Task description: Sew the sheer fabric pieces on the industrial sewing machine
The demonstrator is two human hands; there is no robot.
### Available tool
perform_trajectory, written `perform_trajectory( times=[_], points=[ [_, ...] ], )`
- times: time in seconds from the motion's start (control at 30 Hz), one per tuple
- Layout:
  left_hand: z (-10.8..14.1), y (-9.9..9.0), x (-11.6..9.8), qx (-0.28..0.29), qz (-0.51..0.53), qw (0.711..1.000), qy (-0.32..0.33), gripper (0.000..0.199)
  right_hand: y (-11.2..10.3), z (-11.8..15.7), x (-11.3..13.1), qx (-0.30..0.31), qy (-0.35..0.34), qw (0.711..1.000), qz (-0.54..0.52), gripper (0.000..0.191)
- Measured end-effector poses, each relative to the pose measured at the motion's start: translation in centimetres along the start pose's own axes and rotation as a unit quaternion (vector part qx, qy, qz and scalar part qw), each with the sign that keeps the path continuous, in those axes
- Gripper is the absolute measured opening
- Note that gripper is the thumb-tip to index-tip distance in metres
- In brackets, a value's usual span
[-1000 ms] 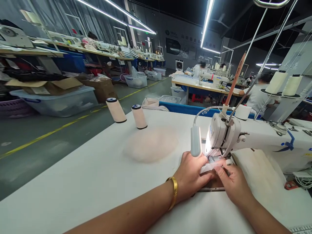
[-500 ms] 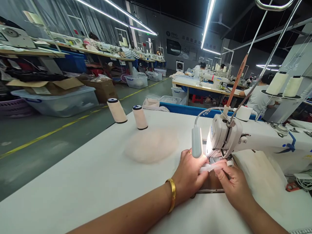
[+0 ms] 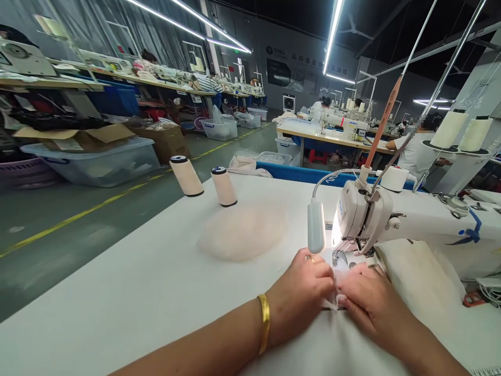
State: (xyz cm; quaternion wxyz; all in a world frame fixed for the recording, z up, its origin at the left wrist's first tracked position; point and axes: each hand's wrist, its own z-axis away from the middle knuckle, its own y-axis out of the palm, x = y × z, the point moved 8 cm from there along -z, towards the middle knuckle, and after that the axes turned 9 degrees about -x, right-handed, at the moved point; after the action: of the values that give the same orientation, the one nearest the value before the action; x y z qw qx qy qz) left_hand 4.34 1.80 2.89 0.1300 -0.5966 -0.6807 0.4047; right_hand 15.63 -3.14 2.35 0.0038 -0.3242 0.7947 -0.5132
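In front of the sewing machine (image 3: 362, 211), my left hand (image 3: 301, 292) is closed on thin white fabric (image 3: 333, 302), its fingers curled inward. Facing it from the other side, my right hand (image 3: 370, 295) pinches the same fabric with thumb and fingers. The cloth bunches between both hands and hangs towards the table's front edge. Just beyond the fingertips is the lit presser foot (image 3: 337, 257); whether fabric lies under it I cannot tell. A small lamp (image 3: 316, 228) stands above my left knuckles.
Sheer pale fabric (image 3: 242, 232) lies on the white table (image 3: 136, 297), with two thread cones (image 3: 186, 176) behind it. More pale fabric (image 3: 420, 282) rests right of my right hand. Beyond the table are a blue trough (image 3: 289, 171) and a person (image 3: 415, 151) at another station.
Both hands have turned and come lower, nearer the table's front edge. The fabric, earlier a short strip held across between the fingers, now hangs down between them, and the presser foot shows more clearly.
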Motion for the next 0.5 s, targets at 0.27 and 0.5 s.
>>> perform_trajectory(
  times=[0.27,0.5],
  points=[
    [0.5,-0.8,-1.8,-0.021,0.01,0.999,0.041,0.024,-0.2,0.4,0.4,0.037,-0.011,0.999,0.022,0.011],
    [0.9,-0.5,-2.0,-0.024,-0.011,0.999,0.044,0.021,-0.3,0.4,0.4,0.026,-0.014,0.999,0.03,0.006]
  ],
)
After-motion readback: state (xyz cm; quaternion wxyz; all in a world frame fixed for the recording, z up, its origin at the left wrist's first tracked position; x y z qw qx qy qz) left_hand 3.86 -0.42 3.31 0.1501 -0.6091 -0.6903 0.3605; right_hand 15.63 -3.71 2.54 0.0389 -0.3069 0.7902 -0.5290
